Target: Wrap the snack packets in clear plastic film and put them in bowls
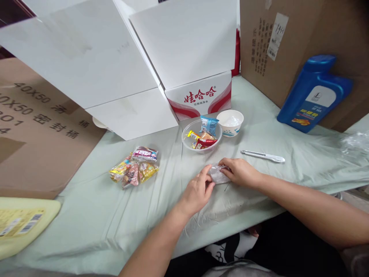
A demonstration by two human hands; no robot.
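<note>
boxes (115,61) come first on my feed: white cartons with open flaps standing at the far side of the table (95,215), the nearer one with red print on its front. brown cardboard (40,127) leans left of the boxes, and more of it stands to their right. against that right-hand cardboard i see a blue jug (314,94) tilted on the table's pale green cloth. a yellow board (20,225) with labels pokes in far left of the boxes, at the table's near edge.

just in front of the boxes sits a clear bowl (201,135) with wrapped snacks in it, and touching it on the right a white cup (230,122). left of the bowl, well apart, lies a heap of snacks (135,166). right of the bowl, near it, lies a knife (263,156).

nearer me than the bowl, both hands meet over a clear wrapper (216,175) on the cloth. my left hand (197,191) pinches its left end between thumb and fingers; my right hand (241,172) curls over its right end, fingertips pressed on it.
</note>
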